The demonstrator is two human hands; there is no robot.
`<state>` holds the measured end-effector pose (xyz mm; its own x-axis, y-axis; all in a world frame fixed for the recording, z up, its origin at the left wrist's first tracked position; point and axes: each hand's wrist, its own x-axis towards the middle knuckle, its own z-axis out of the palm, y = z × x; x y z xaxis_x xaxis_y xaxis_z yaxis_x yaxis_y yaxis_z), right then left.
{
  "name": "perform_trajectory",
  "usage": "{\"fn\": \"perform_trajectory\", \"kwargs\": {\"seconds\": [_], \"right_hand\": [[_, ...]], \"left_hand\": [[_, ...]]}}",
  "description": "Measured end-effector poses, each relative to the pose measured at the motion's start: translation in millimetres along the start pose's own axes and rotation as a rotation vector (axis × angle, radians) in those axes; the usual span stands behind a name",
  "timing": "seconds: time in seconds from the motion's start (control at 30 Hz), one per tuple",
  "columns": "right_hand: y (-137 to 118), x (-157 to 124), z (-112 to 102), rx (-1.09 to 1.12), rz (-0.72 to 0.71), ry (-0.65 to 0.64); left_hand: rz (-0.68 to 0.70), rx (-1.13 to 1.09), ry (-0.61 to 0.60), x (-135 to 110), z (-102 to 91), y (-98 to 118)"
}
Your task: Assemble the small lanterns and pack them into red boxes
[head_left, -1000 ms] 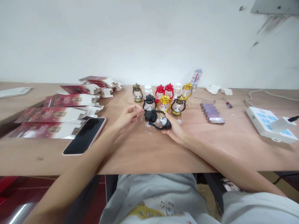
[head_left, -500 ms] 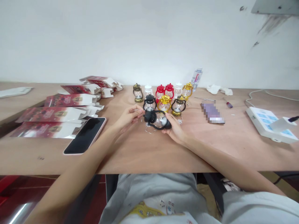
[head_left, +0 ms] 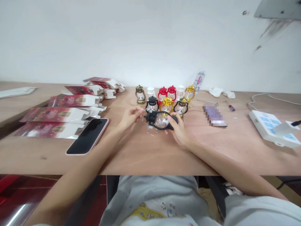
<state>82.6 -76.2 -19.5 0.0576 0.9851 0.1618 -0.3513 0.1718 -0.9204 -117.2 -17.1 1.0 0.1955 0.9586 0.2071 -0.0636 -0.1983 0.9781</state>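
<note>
A small black lantern (head_left: 162, 121) with a clear globe lies on its side in the air, its cap pointing left. My right hand (head_left: 179, 129) is closed around its base, thumb on top. My left hand (head_left: 133, 116) is pinched close to the cap; whatever lies between its fingertips is too small to make out. Beneath the held lantern, thin bent wires (head_left: 152, 131) rest on the table. Just behind it stand another black lantern (head_left: 152, 103), a gold lantern (head_left: 166, 104) and a dark bronze lantern (head_left: 180, 107).
Farther back are red lanterns (head_left: 171, 92), white lanterns (head_left: 150, 91) and a bottle (head_left: 199, 81). Flat red-and-white boxes (head_left: 50, 129) and a phone (head_left: 87, 137) lie left. On the right are a purple packet (head_left: 215, 115), a screwdriver (head_left: 231, 107) and a power strip (head_left: 265, 127).
The lantern has rolled slightly in my right hand, whose thumb now lies over the base. My left fingertips have drawn a little away from the cap. The view has shifted slightly.
</note>
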Motion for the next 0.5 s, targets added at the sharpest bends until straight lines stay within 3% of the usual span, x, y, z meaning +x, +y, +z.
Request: {"fn": "perform_trajectory", "kwargs": {"seconds": [0.13,0.2,0.37,0.5], "right_hand": [[-0.5,2.3,-1.1,-0.011,0.057,-0.033],[0.6,2.6,-2.6,-0.122,0.042,-0.034],[6.8,0.7,-7.2,-0.452,-0.115,-0.085],[12.1,2.9,-12.5,-0.500,-0.191,-0.063]], "left_hand": [[-0.053,-0.056,0.094,-2.4,-0.5,10.9],[-0.022,-0.049,0.150,-3.9,-1.6,18.6],[0.262,0.086,0.176,-13.1,0.1,35.0],[0.534,0.434,0.018,-29.2,15.4,38.0]]}}
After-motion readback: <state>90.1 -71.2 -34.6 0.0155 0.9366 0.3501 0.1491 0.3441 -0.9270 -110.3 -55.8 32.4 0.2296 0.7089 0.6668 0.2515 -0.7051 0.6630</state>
